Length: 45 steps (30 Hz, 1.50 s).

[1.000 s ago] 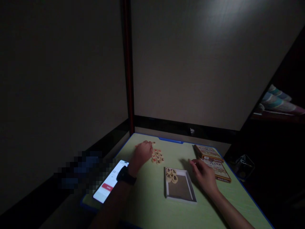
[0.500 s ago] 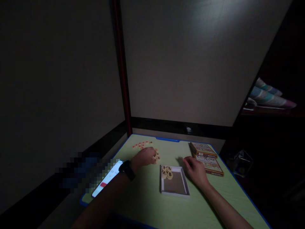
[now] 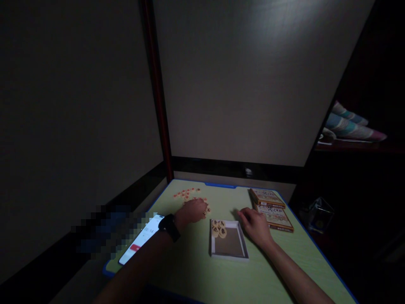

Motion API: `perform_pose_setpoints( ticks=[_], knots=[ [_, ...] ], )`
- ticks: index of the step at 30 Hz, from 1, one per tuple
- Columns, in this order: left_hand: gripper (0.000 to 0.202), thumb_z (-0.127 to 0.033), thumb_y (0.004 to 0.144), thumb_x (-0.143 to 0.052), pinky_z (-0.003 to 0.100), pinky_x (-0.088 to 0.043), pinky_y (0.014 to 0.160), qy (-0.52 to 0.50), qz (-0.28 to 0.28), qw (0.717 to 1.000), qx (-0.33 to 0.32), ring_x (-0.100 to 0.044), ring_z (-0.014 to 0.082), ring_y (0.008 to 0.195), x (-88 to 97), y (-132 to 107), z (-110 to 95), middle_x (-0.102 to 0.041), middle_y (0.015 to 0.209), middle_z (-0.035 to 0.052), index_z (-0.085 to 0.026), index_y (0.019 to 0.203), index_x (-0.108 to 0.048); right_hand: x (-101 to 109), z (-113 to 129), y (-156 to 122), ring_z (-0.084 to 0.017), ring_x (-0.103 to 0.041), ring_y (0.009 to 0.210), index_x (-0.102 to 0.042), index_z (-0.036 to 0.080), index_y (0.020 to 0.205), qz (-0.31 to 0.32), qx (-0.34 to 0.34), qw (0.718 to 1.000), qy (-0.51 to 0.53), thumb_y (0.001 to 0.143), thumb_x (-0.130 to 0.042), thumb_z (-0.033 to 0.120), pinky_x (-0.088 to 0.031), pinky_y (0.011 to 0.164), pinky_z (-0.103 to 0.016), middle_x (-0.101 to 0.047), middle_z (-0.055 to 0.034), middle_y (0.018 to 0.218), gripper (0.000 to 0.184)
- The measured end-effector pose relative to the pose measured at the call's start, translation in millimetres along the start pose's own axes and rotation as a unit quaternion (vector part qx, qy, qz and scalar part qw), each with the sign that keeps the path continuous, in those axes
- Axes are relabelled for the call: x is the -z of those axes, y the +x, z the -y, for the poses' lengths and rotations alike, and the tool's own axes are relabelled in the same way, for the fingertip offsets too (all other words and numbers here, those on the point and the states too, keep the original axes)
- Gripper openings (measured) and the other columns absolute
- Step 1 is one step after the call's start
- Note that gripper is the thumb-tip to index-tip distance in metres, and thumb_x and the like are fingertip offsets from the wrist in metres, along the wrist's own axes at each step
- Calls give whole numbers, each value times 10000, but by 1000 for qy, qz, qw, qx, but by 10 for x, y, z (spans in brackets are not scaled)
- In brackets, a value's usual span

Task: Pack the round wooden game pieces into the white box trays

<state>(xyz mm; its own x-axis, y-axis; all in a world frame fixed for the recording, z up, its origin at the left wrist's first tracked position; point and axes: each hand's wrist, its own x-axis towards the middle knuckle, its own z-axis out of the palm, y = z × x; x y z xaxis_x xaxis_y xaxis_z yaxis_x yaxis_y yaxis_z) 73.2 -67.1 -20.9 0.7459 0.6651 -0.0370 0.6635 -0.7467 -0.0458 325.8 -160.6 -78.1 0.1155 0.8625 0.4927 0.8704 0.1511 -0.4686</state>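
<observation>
Dimness is the main hazard: the light is so low that I can hardly read the marks on the game discs (image 3: 207, 210) under my left hand (image 3: 193, 210). That hand lies curled over the near side of the cluster, fingers bent down onto it; whether it pinches a disc I cannot tell. Loose discs (image 3: 185, 194) lie scattered just beyond its knuckles, toward the far edge of the table (image 3: 202, 278). A careless sweep of those fingers could, I judge, flick small pieces off that edge or mix the two groups.

The shallow tray (image 3: 229, 247) sits just to the right of this hand, with a few stored discs (image 3: 218, 228) in its far corner. It looks light, and a knock from either wrist might slide it. My right hand (image 3: 255, 226) rests on the table at the tray's right side, fingers loosely open, holding nothing I can see. Two game boxes (image 3: 272, 209) lie just beyond it.

Behind my left wrist, past the watch (image 3: 169, 226), a lit phone (image 3: 141, 238) lies at the table's edge, where my forearm could nudge it off.
</observation>
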Motion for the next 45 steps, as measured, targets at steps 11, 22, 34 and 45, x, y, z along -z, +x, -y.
perform_pose_setpoints(
  ticks=[11, 22, 34, 45],
  knots=[
    [149, -225, 904, -572, 345, -505, 856, 4, -8, 1000, 17, -644, 263, 1035, 64, 204, -127, -657, 1097, 141, -148, 1005, -649, 20, 22, -5, -226, -673, 764, -703, 181, 852, 23, 0, 1000, -15, 963, -392, 438, -444, 713, -300, -730, -84, 795, 419],
    [143, -174, 858, -571, 357, -504, 885, -8, -28, 999, 20, -656, 268, 1033, -34, 255, -139, -699, 1044, 138, -162, 975, -652, 16, 30, -5, -228, -678, 762, -706, 186, 846, 26, -5, 999, -25, 956, -408, 416, -447, 699, -298, -731, -81, 790, 392],
    [138, -169, 889, -530, 287, -498, 849, -102, -140, 985, 9, -662, 207, 956, 63, 165, -371, -700, 989, 77, -177, 940, -657, 74, 168, 9, -236, -668, 712, -688, 189, 837, -22, -40, 988, 147, 898, -495, 551, -498, 681, -341, -734, -94, 786, 415],
    [130, -138, 867, -593, 261, -483, 856, -232, -171, 957, -45, -626, 163, 922, 33, -75, -697, -658, 970, 25, -193, 966, -656, 56, 527, -129, -183, -694, 705, -691, 198, 935, -1, 0, 931, 365, 778, -755, 386, -577, 674, -308, -738, -56, 878, 253]
  ],
)
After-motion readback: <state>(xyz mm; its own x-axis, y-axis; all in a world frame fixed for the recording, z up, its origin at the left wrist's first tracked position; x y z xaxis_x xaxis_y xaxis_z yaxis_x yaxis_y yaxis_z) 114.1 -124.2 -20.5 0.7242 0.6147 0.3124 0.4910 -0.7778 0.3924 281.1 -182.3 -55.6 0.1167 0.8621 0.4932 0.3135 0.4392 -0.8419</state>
